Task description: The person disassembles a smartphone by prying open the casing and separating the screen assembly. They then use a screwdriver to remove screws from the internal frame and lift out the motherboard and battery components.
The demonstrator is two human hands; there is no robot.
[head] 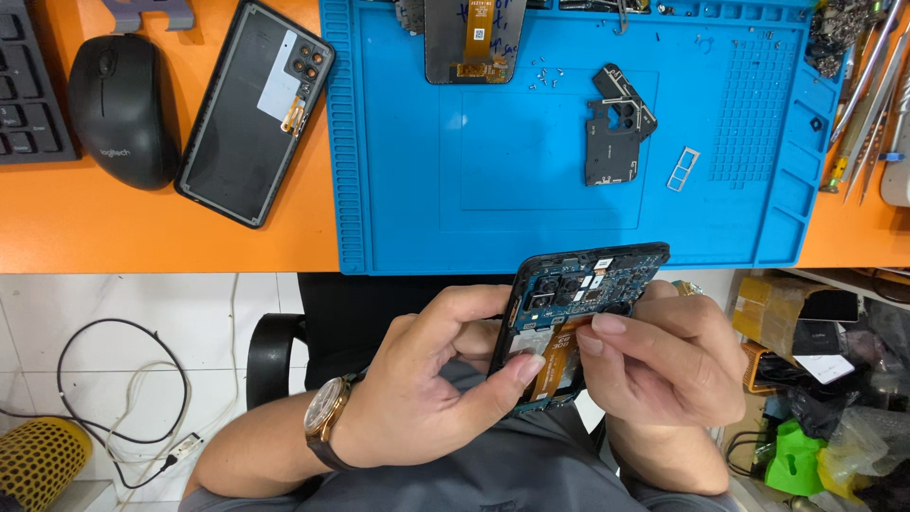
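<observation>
My left hand [431,379] wraps the opened phone [569,313], fingers curled tight around its edge, below the tabletop [171,232]. My right hand [664,360] pinches the orange ribbon cable [559,356] inside it, fingertips closed.

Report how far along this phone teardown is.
Done: the black back cover lies off on the orange desk, and black inner shields and a silver card tray sit on the blue mat. In hand: the left hand steadies the opened phone frame; the right hand pinches its orange flex cable. Left: the circuit board remains seated.
</observation>
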